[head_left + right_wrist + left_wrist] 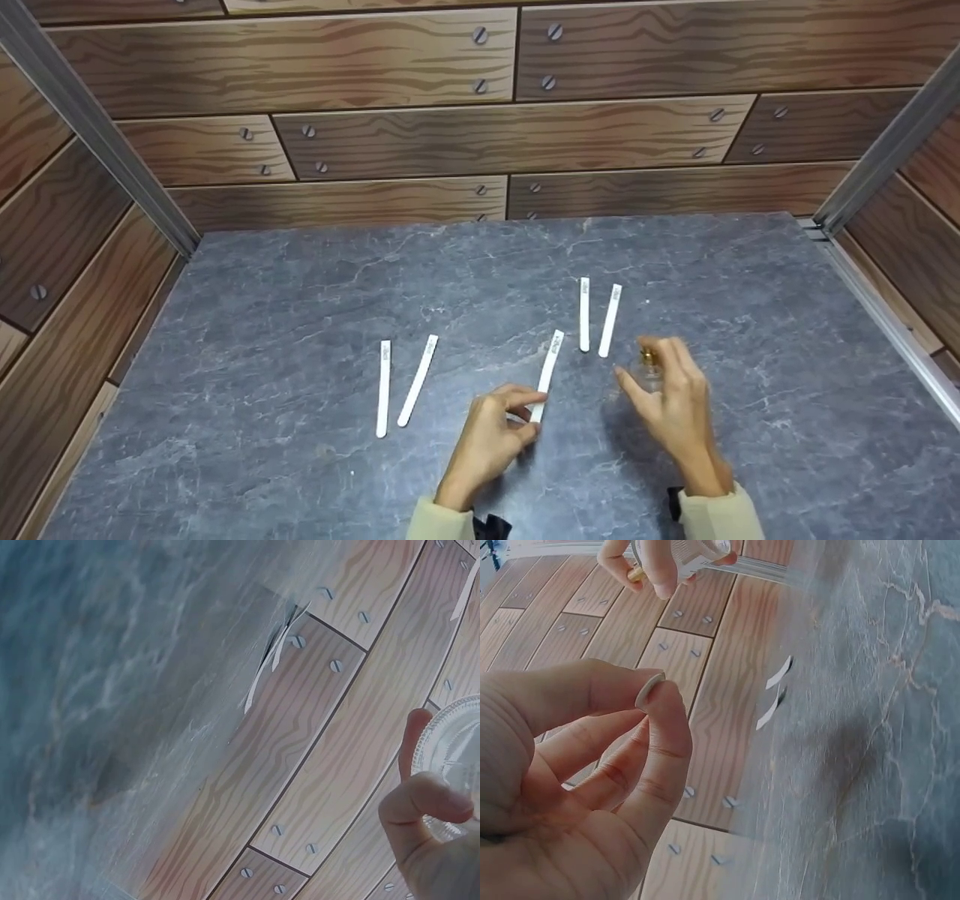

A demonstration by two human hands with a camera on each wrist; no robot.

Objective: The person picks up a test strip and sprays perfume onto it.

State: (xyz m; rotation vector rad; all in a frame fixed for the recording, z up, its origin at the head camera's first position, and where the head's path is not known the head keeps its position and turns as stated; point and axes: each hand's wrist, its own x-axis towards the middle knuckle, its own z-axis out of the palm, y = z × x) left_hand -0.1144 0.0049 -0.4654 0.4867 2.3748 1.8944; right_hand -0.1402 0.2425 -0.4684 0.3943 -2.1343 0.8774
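Note:
My left hand [495,427] pinches the lower end of a white perfume test strip [553,360], whose printed end points up and away. In the left wrist view the held strip [649,691] shows end-on between thumb and fingertip. To the right, my right hand [679,397] holds a small clear glass perfume bottle [651,379] with a gold top above the table. The fingers partly hide the bottle. In the right wrist view, the ribbed round base of the bottle [450,754] shows at the right edge, with the thumb against it.
Two more white strips [384,390] lie on the left of the grey marbled table [262,322]. Another pair [584,315] lies farther back, right of centre. Wood-patterned walls [390,142] and metal rails [885,322] enclose the table.

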